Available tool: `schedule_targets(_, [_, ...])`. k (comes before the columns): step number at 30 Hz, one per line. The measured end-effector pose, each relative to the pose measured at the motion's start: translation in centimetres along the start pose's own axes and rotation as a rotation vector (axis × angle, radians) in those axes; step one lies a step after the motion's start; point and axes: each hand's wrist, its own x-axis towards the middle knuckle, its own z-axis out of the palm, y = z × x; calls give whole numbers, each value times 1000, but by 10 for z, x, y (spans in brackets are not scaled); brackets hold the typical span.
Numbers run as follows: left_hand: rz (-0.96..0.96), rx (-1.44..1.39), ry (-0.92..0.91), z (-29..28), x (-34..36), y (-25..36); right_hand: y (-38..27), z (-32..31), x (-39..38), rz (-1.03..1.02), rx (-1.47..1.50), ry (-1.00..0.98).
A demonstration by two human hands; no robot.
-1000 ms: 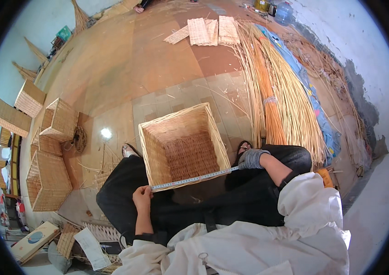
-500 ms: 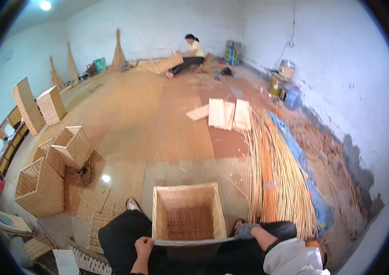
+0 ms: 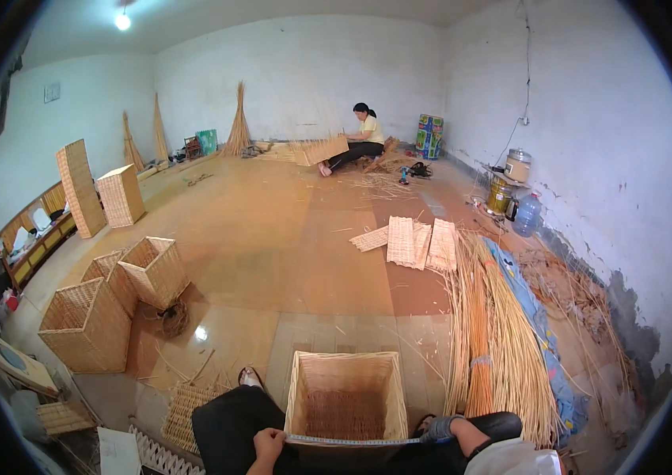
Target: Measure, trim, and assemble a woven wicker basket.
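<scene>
An open wicker basket (image 3: pixel 348 408) sits between my legs, with a white tape measure (image 3: pixel 348 440) stretched across its near rim. My left hand (image 3: pixel 267 445) pinches the tape at the near left corner. My right hand (image 3: pixel 440 427), covered in grey cloth or a glove, is closed on the tape's other end at the near right corner; its fingertips are hard to make out.
Long reed bundles (image 3: pixel 526 356) lie at right beside flat woven panels (image 3: pixel 403 241). Several wicker boxes (image 3: pixel 83 340) stand at left, and a loose woven piece (image 3: pixel 182 412) lies nearer. A co-worker (image 3: pixel 364 134) sits weaving at the back, near a water jug (image 3: pixel 527 214) by the wall.
My view has tilted up, so the room's back and the co-worker show and the basket sits lower in the picture. Both hands remain at the tape along the rim.
</scene>
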Motion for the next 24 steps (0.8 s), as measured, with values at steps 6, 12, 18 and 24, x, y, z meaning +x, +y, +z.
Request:
schedule_targets(6, [76, 36, 25, -10, -9, 5, -33, -25, -34, -176, -139, 115])
schedule_targets(12, [90, 44, 24, -5, -2, -1, -35, -24, -40, -12, -1, 146])
schedule_targets(18, [52, 50, 31, -9, -11, 8, -57, -42, -60, -83, -66, 26])
schedule_targets(24, [65, 49, 44, -2, -3, -8, -23, -9, -24, 10, -38, 172])
